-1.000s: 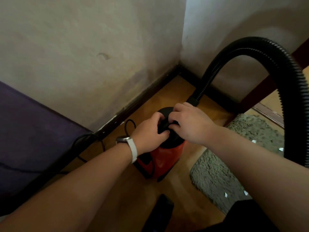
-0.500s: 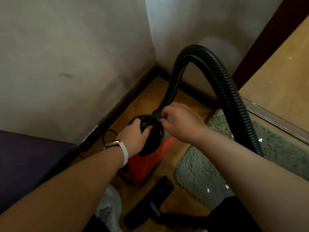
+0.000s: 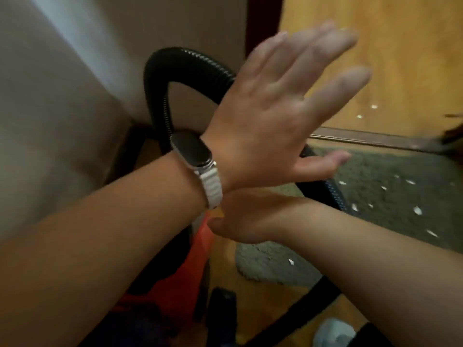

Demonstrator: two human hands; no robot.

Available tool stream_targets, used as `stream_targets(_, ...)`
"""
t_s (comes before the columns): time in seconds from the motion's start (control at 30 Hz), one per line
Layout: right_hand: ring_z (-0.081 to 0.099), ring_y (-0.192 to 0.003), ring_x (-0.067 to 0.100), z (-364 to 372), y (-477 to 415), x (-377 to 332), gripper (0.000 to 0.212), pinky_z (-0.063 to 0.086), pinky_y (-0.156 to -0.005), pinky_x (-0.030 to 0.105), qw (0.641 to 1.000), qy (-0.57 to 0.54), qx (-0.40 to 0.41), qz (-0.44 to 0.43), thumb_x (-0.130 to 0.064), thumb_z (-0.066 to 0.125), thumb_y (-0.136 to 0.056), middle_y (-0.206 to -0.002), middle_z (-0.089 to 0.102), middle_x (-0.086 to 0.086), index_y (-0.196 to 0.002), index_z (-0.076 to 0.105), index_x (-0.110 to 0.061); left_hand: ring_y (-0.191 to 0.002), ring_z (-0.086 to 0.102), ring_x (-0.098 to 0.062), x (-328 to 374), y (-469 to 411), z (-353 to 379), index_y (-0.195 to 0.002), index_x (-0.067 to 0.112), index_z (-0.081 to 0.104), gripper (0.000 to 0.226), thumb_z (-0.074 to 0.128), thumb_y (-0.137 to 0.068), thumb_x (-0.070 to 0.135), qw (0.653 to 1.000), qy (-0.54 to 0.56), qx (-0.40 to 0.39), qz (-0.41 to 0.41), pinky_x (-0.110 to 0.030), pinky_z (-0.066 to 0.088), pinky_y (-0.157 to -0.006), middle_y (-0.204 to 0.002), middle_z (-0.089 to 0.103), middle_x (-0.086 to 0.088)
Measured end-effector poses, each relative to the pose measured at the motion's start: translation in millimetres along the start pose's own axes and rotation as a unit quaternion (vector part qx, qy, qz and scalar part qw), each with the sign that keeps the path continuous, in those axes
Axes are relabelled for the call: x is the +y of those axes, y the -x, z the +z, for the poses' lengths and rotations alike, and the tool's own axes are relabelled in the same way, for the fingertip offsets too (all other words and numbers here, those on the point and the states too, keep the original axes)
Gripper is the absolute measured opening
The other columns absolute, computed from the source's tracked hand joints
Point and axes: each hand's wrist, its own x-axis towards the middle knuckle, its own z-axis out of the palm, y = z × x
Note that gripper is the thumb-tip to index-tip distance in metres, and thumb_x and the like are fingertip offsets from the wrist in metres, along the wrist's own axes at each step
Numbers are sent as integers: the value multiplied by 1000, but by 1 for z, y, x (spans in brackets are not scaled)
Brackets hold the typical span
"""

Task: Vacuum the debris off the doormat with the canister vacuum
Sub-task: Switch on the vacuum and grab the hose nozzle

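Observation:
The red canister vacuum stands low in the middle, mostly hidden by my arms. Its black ribbed hose arches up from behind my left wrist and comes down across the grey-green doormat. White bits of debris are scattered over the mat. My left hand, with a white-strapped watch on the wrist, is lifted above the vacuum, blurred, with fingers spread and holding nothing. My right hand sits under my left wrist at the canister's top, its fingers hidden. A black nozzle lies on the floor beside the canister.
A pale wall corner closes in the left and back. A wooden door with a metal threshold strip borders the mat's far edge. A few white bits lie on the door side. Something white shows at the bottom right.
My left hand has come off the vacuum's black top and risen toward the camera with its fingers spread. The view has swung right toward the mat and door. My right hand stays low at the canister.

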Motion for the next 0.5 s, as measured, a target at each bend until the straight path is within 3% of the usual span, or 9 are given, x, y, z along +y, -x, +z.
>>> stream_targets(0.03, 55, -116, 26, 3, 12, 1, 25, 44, -81, 28, 1000, -15, 5, 20, -38, 43, -103, -111, 58, 3, -120, 53, -23, -117, 60, -39, 8, -10, 5, -125, 15, 65, 67, 58, -82, 66, 997, 1, -67, 28, -52, 43, -99, -125, 65, -14)
stream_targets(0.1, 49, -128, 28, 10, 33, 12, 39, 44, -100, 38, 998, 1, 34, 61, -45, 46, -99, -139, 51, 5, -131, 50, -23, -93, 64, -34, 23, -18, 13, -108, 21, 59, 66, 42, -83, 80, 972, -33, -227, 60, -43, 48, -76, -103, 67, -5)
stream_targets(0.17, 38, -139, 28, 21, 52, 29, 51, 36, -112, 41, 992, 7, 46, 121, -50, 46, -98, -154, 39, 4, -144, 43, -27, -86, 64, -30, 35, -14, 28, -94, 24, 47, 59, 32, -86, 81, 941, -54, -319, 94, -39, 49, -67, -96, 64, -1)
stream_targets(0.27, 44, -133, 21, 51, 78, 53, 51, 39, -106, 31, 981, -68, 73, 168, -44, 53, -96, -147, 46, 1, -142, 46, -24, -90, 64, -26, 48, 5, 41, -101, 23, 55, 53, 32, -95, 69, 926, -60, -354, 113, -36, 44, -68, -99, 64, -1)
stream_targets(0.37, 49, -125, 20, 80, 101, 73, 47, 42, -100, 29, 970, -78, 120, 198, -37, 59, -92, -137, 46, -2, -136, 51, -23, -96, 63, -25, 53, 28, 48, -115, 23, 55, 42, 46, -96, 59, 909, -122, -389, 85, -37, 35, -71, -108, 64, -2)
stream_targets(0.5, 49, -127, 22, 84, 116, 96, 56, 41, -103, 31, 959, -92, 137, 231, -36, 64, -90, -137, 47, 2, -141, 44, -22, -95, 63, -25, 64, 52, 54, -109, 23, 57, 14, 51, -97, 26, 902, -130, -411, 12, -36, 36, -72, -106, 64, -1)
